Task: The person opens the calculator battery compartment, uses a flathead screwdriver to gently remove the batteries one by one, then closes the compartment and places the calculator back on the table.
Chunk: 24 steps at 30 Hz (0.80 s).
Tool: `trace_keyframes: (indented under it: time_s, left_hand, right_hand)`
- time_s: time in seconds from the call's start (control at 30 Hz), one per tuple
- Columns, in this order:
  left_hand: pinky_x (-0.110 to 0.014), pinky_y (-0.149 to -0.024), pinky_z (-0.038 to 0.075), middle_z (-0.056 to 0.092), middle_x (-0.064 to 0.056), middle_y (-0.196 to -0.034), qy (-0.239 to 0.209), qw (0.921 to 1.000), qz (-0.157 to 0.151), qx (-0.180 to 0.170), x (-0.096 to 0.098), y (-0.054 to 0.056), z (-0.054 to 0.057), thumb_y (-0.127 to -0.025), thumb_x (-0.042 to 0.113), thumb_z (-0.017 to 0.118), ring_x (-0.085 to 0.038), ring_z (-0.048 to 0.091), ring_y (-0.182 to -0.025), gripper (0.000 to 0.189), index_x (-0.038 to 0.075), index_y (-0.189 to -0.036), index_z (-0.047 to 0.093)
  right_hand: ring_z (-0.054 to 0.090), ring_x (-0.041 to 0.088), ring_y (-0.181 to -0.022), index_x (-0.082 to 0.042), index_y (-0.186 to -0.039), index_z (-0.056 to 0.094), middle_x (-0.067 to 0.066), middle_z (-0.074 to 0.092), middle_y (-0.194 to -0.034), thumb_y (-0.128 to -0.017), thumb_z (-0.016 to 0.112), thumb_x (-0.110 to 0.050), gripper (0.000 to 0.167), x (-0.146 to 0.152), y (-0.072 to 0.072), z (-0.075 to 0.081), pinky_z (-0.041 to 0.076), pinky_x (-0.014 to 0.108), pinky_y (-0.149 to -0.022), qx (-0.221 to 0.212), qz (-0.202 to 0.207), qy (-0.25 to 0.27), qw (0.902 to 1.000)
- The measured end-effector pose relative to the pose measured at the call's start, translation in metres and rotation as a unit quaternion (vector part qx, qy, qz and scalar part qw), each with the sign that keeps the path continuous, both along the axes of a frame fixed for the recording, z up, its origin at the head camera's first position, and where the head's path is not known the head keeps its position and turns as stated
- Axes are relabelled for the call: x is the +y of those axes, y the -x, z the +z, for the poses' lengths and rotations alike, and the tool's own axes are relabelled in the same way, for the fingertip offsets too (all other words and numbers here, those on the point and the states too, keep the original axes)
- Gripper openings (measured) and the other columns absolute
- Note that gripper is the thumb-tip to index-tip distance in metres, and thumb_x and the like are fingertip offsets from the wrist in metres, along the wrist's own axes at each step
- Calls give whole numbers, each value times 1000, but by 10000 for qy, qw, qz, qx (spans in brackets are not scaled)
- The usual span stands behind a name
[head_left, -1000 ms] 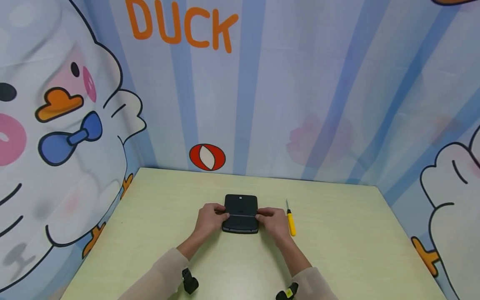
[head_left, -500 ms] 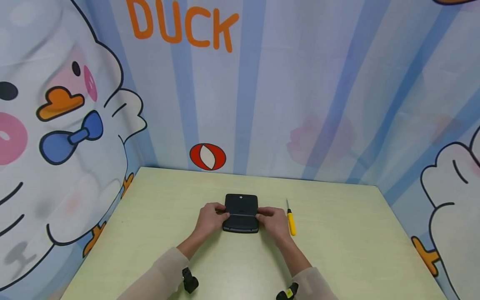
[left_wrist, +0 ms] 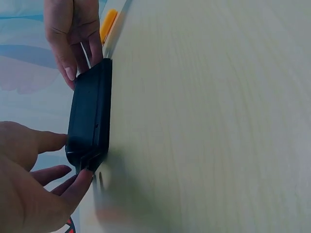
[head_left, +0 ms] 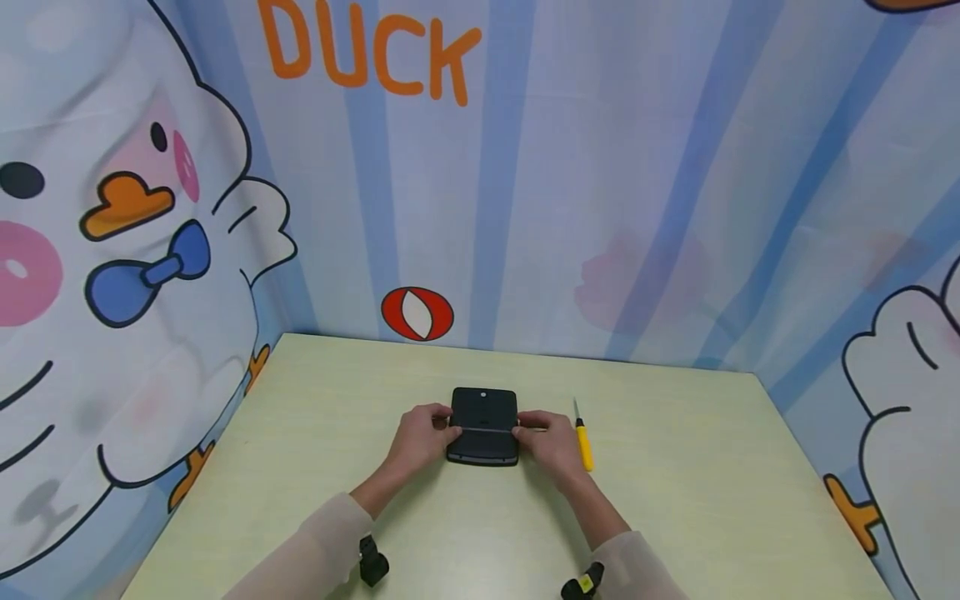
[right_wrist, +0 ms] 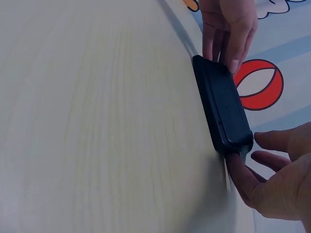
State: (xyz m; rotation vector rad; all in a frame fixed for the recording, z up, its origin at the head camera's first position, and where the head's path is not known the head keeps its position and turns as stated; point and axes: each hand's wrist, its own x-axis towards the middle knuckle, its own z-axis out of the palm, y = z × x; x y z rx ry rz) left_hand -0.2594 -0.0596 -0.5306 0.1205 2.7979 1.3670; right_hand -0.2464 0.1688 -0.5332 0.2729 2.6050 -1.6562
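Note:
A black rectangular case point(head_left: 484, 408), rounded at the corners, sits between both hands near the middle of the table. Across it runs a crease, and its far panel bears a small pale dot. My left hand point(head_left: 417, 437) pinches the case's left side, thumb on the near part and fingers farther back. On the right side, my right hand point(head_left: 553, 446) pinches it in the same manner. Both wrist views show the case point(left_wrist: 89, 109) edge-on, with fingertips at each end; its underside is hidden. Just right of the right hand lies a yellow-handled screwdriver point(head_left: 583, 446), its shaft pointing away.
The pale wooden table point(head_left: 337, 379) ends at the back against a blue striped curtain point(head_left: 555, 208) printed with cartoon ducks. A dark wrist camera point(head_left: 372, 562) sits at the left sleeve, another wrist camera point(head_left: 582, 583) at the right.

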Motion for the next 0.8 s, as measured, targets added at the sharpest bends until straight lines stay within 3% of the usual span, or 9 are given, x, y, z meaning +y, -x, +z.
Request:
trace_keyframes:
  time_s: [0.17,0.4,0.6,0.8]
  left_hand:
    - [-47,-99,57,65,-19,-130,195,9992,-323,157,-2,2,2,-96,17,81,-33,67,-117,46,-3,-135,68]
    - [-51,-111,50,57,-20,-143,670,9927,-898,438,-5,8,0,-95,26,82,-37,59,-130,60,2,-146,61]
    - [-53,-115,45,48,-18,-155,851,9853,-1409,455,-7,15,-3,-94,35,83,-37,51,-140,71,8,-154,55]
    - [-52,-118,43,40,-11,-164,1073,9748,-1880,547,-5,22,-9,-94,42,82,-34,44,-148,77,14,-158,50]
  right_hand:
    - [73,23,-98,-2,-130,74,14,72,-124,-98,75,-11,34,3,4,4,63,35,-84,117,181,-204,9996]
    - [74,28,-107,0,-130,72,16,72,-124,-97,77,-11,36,7,9,6,63,39,-84,316,499,-503,9970]
    - [70,29,-114,-5,-134,71,10,72,-127,-96,80,-18,41,9,10,5,61,44,-92,586,859,-1062,9889]
    - [67,31,-117,-5,-134,70,10,70,-129,-97,80,-20,42,14,10,6,60,46,-95,1066,1356,-1308,9763]
